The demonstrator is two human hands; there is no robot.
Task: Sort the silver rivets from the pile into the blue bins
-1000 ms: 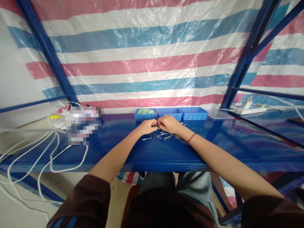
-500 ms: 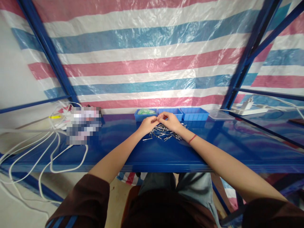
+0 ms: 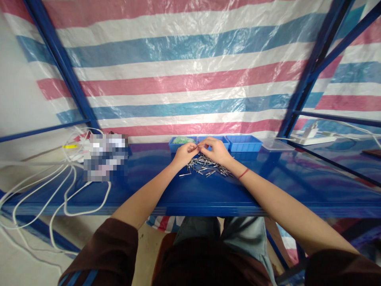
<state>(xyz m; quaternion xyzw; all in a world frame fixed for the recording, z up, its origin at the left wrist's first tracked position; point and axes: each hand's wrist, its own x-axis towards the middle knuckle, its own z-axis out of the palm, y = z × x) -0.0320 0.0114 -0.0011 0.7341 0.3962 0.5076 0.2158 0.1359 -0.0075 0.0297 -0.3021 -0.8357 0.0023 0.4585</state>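
My left hand point(image 3: 185, 154) and my right hand point(image 3: 216, 150) meet at their fingertips above a pile of thin silvery metal pieces point(image 3: 208, 163) that look like pop rivets. Thumb and forefinger of each hand are pinched together. Whatever lies between the fingertips is too small to make out. Behind the hands stands a row of blue plastic bins: the left bin point(image 3: 172, 147) holds something pale green in clear wrapping, the middle bin point(image 3: 224, 140) is partly hidden by my right hand, and the right bin point(image 3: 244, 144) shows its ribbed inside.
The blue metal table point(image 3: 190, 198) has a frame post on each side. A clear plastic lid point(image 3: 276, 144) lies right of the bins, with a white power strip point(image 3: 315, 137) beyond it. White cables point(image 3: 73, 190) loop over the left end beside a pixelated patch. Striped sheeting point(image 3: 190, 79) hangs behind.
My fingertips have shifted only slightly, staying close together over the pile. The right hand's knuckles sit a little higher. The bins and the metal pieces look the same.
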